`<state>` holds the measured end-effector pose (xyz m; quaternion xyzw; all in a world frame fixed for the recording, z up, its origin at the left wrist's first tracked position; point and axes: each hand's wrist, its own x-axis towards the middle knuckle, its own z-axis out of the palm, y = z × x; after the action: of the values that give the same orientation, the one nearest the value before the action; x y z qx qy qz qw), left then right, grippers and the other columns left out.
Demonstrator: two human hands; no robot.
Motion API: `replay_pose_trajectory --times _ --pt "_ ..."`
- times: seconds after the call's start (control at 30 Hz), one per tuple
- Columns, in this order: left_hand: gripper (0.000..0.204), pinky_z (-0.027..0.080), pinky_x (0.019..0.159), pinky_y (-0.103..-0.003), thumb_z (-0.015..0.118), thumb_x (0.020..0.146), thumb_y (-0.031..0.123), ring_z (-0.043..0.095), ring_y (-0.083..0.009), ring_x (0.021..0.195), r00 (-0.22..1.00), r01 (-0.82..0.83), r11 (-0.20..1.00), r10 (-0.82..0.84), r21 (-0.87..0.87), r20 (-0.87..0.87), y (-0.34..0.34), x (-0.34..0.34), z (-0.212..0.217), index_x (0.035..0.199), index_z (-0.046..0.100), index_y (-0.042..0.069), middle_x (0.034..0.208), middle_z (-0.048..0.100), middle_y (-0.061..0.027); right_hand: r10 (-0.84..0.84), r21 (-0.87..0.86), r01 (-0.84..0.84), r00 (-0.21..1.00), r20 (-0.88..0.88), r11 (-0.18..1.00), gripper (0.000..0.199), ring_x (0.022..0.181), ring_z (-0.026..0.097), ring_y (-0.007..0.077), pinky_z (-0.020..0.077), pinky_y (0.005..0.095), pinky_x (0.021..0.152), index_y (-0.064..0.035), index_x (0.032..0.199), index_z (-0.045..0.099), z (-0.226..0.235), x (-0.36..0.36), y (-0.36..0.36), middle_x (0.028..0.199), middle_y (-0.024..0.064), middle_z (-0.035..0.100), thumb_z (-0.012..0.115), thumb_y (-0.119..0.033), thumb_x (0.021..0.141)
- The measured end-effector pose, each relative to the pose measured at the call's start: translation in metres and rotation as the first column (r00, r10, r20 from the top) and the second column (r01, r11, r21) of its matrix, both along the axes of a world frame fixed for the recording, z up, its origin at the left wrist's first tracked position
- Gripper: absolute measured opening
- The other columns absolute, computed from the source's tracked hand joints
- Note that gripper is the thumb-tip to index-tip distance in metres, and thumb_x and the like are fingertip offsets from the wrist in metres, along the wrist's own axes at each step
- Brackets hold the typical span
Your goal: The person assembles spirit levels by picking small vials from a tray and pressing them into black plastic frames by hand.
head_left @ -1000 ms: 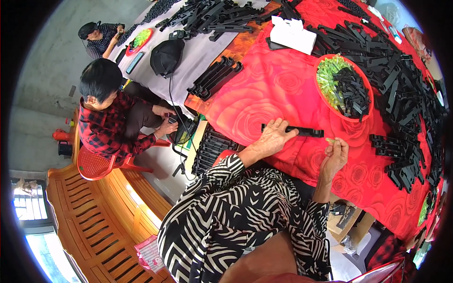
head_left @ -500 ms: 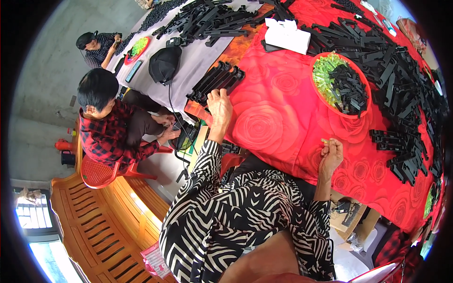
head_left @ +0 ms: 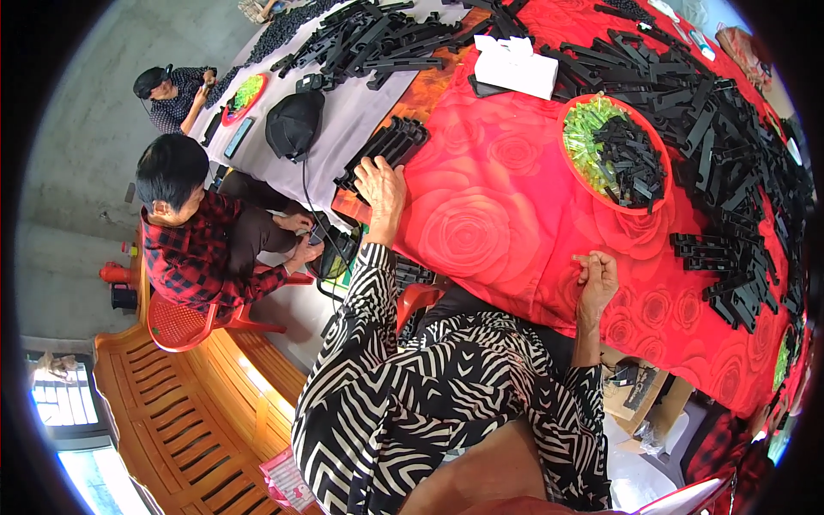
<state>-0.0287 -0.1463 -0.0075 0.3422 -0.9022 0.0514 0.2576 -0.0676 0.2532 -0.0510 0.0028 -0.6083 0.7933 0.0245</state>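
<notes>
My left hand (head_left: 383,190) lies against the near side of a row of long black plastic parts (head_left: 390,144) at the table's left edge. Its fingers are stretched out, and I see nothing gripped in them. Over the red cloth to the right, my right hand (head_left: 600,281) is closed in a pinch. A tiny pale piece (head_left: 581,257) sticks out from its fingertips, too small to name. Beyond that hand stands a round red basket (head_left: 667,184), holding yellow-green clear strips (head_left: 585,137) and small black pieces (head_left: 633,159).
A big heap of black plastic parts (head_left: 712,129) covers the table's right side, with a smaller stack (head_left: 708,255) nearer me. At the back is a white tissue box (head_left: 517,69). A black cap (head_left: 294,122) lies left, near a seated person in a checked shirt (head_left: 184,257).
My left hand has moved left and slightly nearer along the row of black parts, which now sits a little further left. My right hand has barely moved and still pinches the small piece.
</notes>
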Motion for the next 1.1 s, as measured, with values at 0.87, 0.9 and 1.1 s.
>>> replay_pose_trajectory --times 0.87,0.9,1.1 --pt "0.018 0.043 0.081 -0.045 0.066 0.078 0.018 0.055 -0.0338 0.093 0.570 0.809 0.587 -0.787 -0.006 -0.236 0.147 -0.100 0.037 0.091 0.062 0.006 0.100 0.061 -0.0152 0.005 -0.111 -0.004 1.000 0.009 0.994 0.013 0.050 0.050 0.0038 0.0403 0.0177 0.046 -0.0052 0.083 0.054 0.014 0.009 -0.010 0.061 -0.0004 0.057 0.058 -0.012 0.093" --pt "0.015 0.043 0.081 -0.045 0.066 0.078 0.016 0.056 -0.0344 0.091 0.517 0.849 0.526 -0.811 0.044 -0.273 0.159 -0.107 0.043 0.089 0.062 0.006 0.096 0.062 -0.0150 0.005 -0.116 -0.004 1.000 0.008 0.993 0.013 0.050 0.050 0.0038 0.0403 0.0177 0.046 -0.0052 0.083 0.054 0.014 0.009 -0.009 0.061 -0.0004 0.057 0.058 -0.012 0.093" --pt "0.010 0.045 0.076 -0.044 0.064 0.077 0.009 0.057 -0.0362 0.085 0.506 0.862 0.480 -0.812 0.161 -0.291 0.187 -0.154 0.053 0.087 0.063 0.005 0.088 0.063 -0.0153 0.047 -0.216 -0.053 0.998 -0.032 0.975 0.010 0.050 0.051 0.0041 0.0398 0.0170 0.044 -0.0036 0.087 0.054 0.010 0.007 -0.008 0.067 0.0024 0.059 0.056 -0.010 0.094"
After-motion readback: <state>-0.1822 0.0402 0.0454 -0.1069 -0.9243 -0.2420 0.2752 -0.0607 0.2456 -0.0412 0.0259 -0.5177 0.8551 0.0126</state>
